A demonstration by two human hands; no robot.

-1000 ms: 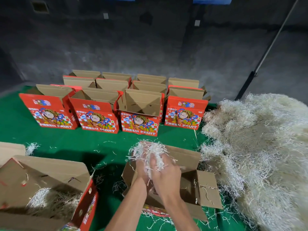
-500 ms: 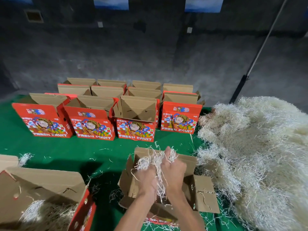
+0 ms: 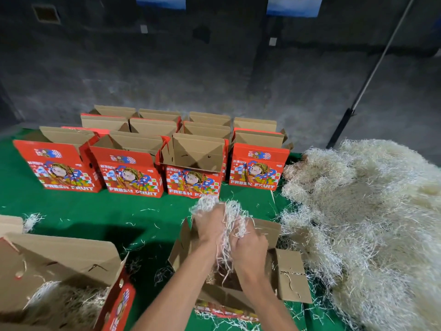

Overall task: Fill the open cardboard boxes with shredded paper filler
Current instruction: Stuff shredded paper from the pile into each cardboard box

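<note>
An open cardboard box with red printed sides stands on the green table just in front of me. Above its opening, my left hand and my right hand both grip one clump of pale shredded paper. Strands hang from the clump down into the box between my wrists. A big heap of the same shredded paper lies to the right, touching the box's flap.
A box with filler inside sits at the near left. Several open red "FRESH FRUIT" boxes stand in rows at the back of the green table. Loose strands litter the cloth. A dark wall and a slanted pole are behind.
Both hands kept kneading the clump over the box, and they sit a little higher and further apart now. The camera tilted slightly, so the scene sits lower in view.
</note>
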